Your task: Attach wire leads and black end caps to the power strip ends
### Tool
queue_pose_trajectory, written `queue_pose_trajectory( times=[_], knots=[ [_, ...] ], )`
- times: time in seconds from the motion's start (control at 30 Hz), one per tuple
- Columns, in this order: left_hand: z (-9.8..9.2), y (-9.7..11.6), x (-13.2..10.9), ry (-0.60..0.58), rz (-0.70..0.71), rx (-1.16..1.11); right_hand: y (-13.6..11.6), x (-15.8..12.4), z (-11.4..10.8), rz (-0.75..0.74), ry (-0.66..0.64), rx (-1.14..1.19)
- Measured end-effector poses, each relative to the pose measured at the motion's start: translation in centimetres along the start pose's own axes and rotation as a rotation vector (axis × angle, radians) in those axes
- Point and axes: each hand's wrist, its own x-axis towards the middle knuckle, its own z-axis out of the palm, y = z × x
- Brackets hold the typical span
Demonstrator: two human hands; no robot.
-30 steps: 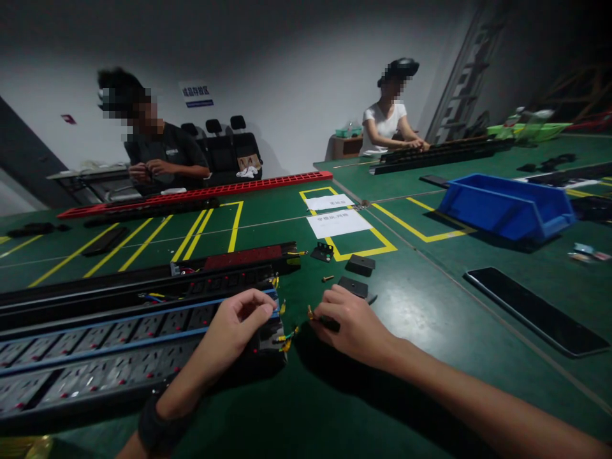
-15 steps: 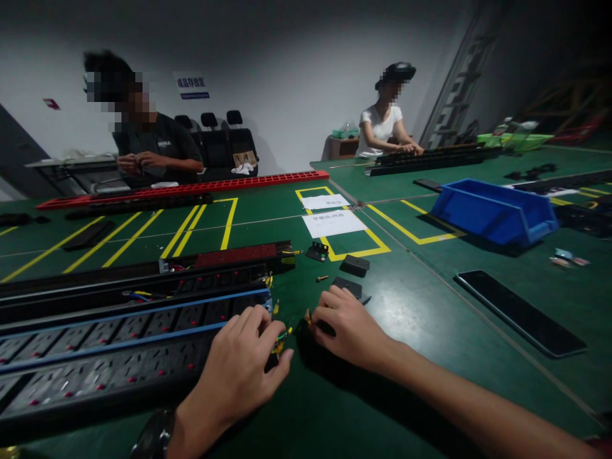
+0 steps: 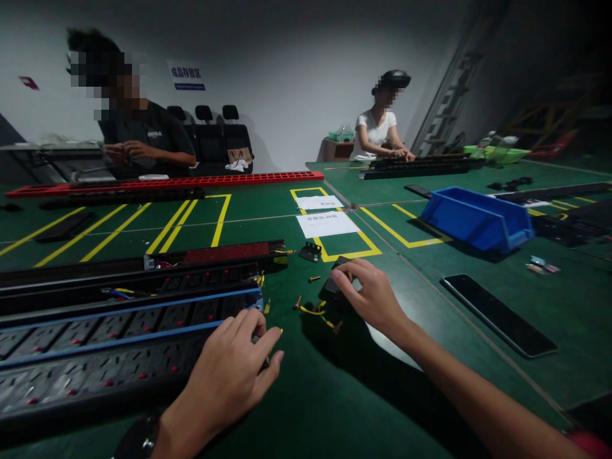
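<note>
My left hand [image 3: 234,363] lies over the right end of the nearest black power strip [image 3: 109,382], its fingers curled around that end and the thumb on the near side. A small yellow tip shows by its forefinger. My right hand [image 3: 370,290] is at the small black end caps [image 3: 331,292], thumb and fingers closed over one; its fingers partly hide them. Just left of that hand, short yellow-green wires [image 3: 313,312] with brass-coloured screws lie loose on the green table. A single screw [image 3: 314,278] and a black bracket [image 3: 310,252] lie farther back.
More strips with blue edges [image 3: 191,328] lie on the left. To the right are a phone [image 3: 497,315] and a blue bin [image 3: 478,220]. White paper sheets [image 3: 327,224] lie between yellow tape lines. Across the table, two people work near a red rail [image 3: 191,182] and black rails [image 3: 415,167].
My right hand has let go of the wires with screws and moved up and away to the black end caps. My left hand stays at the strip's end. The view has shifted slightly.
</note>
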Motion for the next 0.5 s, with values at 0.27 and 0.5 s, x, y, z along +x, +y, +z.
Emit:
queue_pose_trajectory(
  times=[0.27, 0.5],
  knots=[
    [-0.1, 0.1, 0.0, 0.008, -0.005, -0.013, 0.8, -0.5, 1.0, -0.048, -0.097, -0.282],
    [-0.1, 0.1, 0.1, -0.032, 0.0, -0.01, 1.8, -0.9, 2.9, -0.163, -0.207, -0.366]
  ],
)
